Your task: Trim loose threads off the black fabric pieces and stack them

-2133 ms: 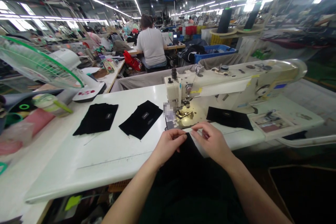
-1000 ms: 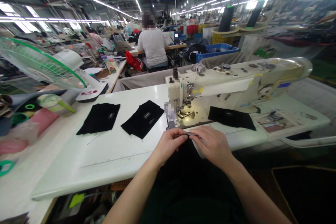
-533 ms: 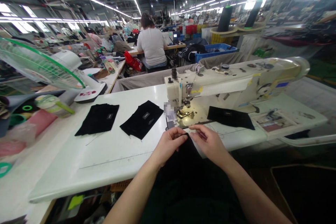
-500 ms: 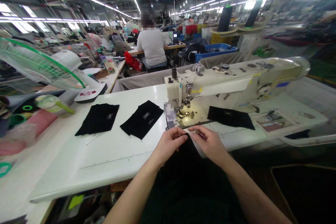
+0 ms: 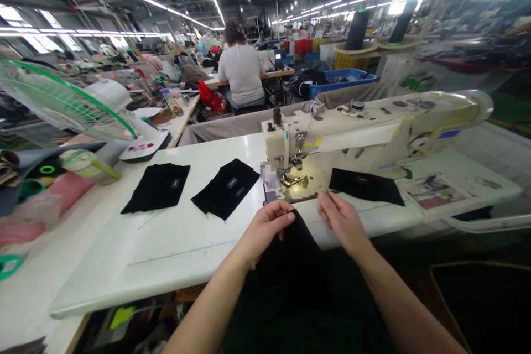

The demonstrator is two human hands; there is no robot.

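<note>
My left hand [image 5: 271, 227] is closed, its thumb and fingers pinching the top corner of a black fabric piece [image 5: 301, 238]. The cloth hangs down over my lap and blends into the dark clothing there. To the right, apart from the cloth, my right hand [image 5: 341, 218] is closed around a small slim tool [image 5: 331, 197]; only its dark tip shows, so its exact kind is unclear. Just beyond both hands stands a sewing machine [image 5: 332, 127], its lit presser foot [image 5: 294, 178] over the needle plate. No cloth lies under the foot.
Two black fabric stacks with small labels, one left [image 5: 155, 188] and one middle [image 5: 226, 188], lie on the white table [image 5: 174, 249]. Another black piece [image 5: 367, 185] rests beside the machine. A green-rimmed fan [image 5: 70, 102] stands at left; a person [image 5: 241, 74] sits ahead.
My right hand has moved away from the left hand, to the right and slightly up, with the tool in it. The left hand keeps its pinch on the black fabric.
</note>
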